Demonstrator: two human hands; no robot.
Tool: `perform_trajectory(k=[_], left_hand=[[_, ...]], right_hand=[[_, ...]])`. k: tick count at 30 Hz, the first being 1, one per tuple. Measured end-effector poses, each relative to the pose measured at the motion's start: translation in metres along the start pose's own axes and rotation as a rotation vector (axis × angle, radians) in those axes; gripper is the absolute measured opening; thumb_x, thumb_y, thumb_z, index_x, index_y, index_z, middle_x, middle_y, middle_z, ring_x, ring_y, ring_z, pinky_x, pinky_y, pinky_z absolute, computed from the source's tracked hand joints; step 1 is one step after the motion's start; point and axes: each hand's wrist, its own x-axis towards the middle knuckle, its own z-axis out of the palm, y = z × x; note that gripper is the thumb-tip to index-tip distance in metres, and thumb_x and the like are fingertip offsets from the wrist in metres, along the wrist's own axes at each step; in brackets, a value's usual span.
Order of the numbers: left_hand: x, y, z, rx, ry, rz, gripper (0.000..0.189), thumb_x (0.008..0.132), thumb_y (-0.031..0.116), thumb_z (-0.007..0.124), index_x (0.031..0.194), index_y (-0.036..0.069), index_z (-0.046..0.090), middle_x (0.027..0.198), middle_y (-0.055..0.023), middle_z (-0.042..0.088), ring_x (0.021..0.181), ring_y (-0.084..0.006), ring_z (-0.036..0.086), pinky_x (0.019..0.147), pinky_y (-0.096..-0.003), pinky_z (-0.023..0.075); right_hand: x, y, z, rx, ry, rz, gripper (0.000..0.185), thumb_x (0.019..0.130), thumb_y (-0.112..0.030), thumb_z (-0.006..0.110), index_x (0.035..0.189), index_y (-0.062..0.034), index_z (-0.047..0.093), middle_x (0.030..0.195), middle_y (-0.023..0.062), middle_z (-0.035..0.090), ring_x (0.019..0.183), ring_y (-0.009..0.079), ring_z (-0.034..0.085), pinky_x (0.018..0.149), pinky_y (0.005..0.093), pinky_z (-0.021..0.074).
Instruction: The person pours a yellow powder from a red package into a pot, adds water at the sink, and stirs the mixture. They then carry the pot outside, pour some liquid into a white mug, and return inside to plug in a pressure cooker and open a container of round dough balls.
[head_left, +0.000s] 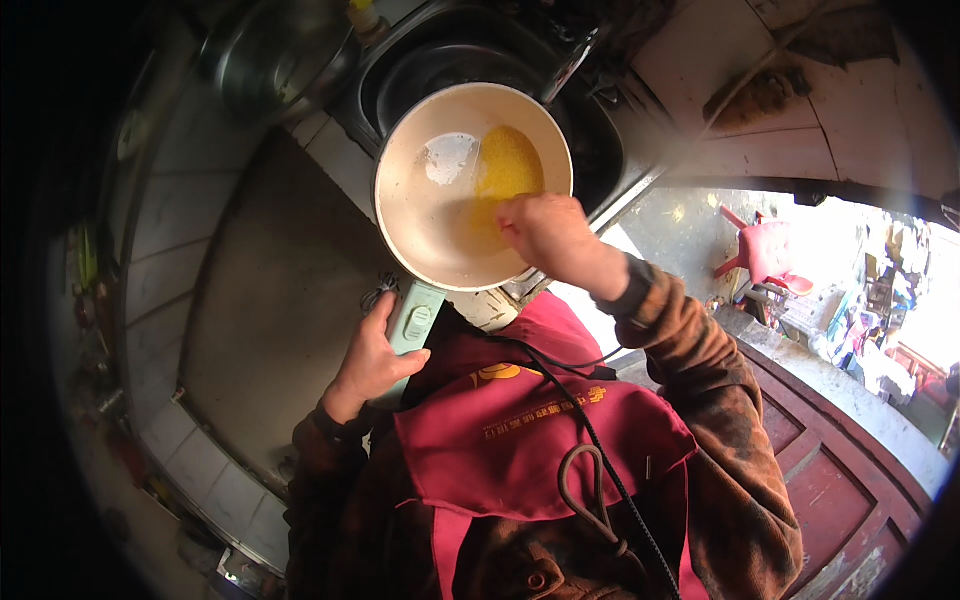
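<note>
My left hand (379, 360) grips the pale green handle (414, 319) of an electric pan with a cream interior (427, 225). The pan is over the edge of a dark sink. A mass of small yellow grains (511, 161), wet-looking, lies on the right side of the pan's floor, with a shiny patch of liquid left of it. My right hand (547, 232) is over the pan's lower right rim, its fingers curled together near the grains. Whether it holds anything between the fingertips is hidden.
The dark sink (611, 150) has a faucet (574, 64) above the pan. A metal basin (285, 67) stands at the upper left. Tiled counter edging (169, 232) curves along the left. A red chair (765, 251) and a red panelled door (817, 487) are on the right.
</note>
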Motion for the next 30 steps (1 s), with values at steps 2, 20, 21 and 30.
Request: perform_trajectory(k=[2,20,21,30], left_hand=[[0.0,-0.001,-0.003,-0.041,-0.032,-0.062,0.062,0.064,0.006,0.071,0.119,-0.005,0.043,0.103,-0.0124,0.056,0.096,-0.0168,0.053,0.086,-0.0301,0.043],[-0.002,0.001,-0.003,-0.061,-0.031,-0.076,0.058,0.064,0.005,0.071,0.115,-0.005,0.045,0.098,-0.0107,0.058,0.09,-0.0151,0.053,0.083,-0.0292,0.0441],[-0.002,0.001,-0.002,-0.061,-0.025,-0.055,0.058,0.064,0.005,0.071,0.114,-0.005,0.045,0.098,-0.0109,0.058,0.09,-0.0152,0.054,0.082,-0.0293,0.0443],[-0.006,0.001,0.004,0.007,0.024,-0.017,0.059,0.064,0.006,0.071,0.116,-0.004,0.045,0.099,-0.0117,0.058,0.092,-0.0152,0.054,0.083,-0.0298,0.0443]], right_hand=[[-0.014,0.005,-0.018,0.274,0.09,0.008,0.01,0.077,-0.007,0.06,0.087,-0.0035,0.063,0.072,0.01,0.063,0.067,0.0217,0.063,0.061,0.0318,0.049],[-0.034,0.034,0.005,0.19,0.359,-0.135,0.014,0.073,-0.009,0.069,0.086,-0.0049,0.066,0.08,0.0095,0.063,0.071,0.027,0.06,0.065,0.0374,0.0487],[-0.028,0.022,0.009,0.145,0.305,-0.195,0.012,0.073,-0.011,0.069,0.084,-0.0056,0.066,0.08,0.0092,0.063,0.074,0.0281,0.06,0.066,0.0387,0.0488],[0.008,-0.016,0.028,-0.18,-0.138,0.017,0.009,0.076,-0.015,0.061,0.08,-0.008,0.063,0.079,0.0109,0.064,0.079,0.0316,0.062,0.066,0.0421,0.0494]])
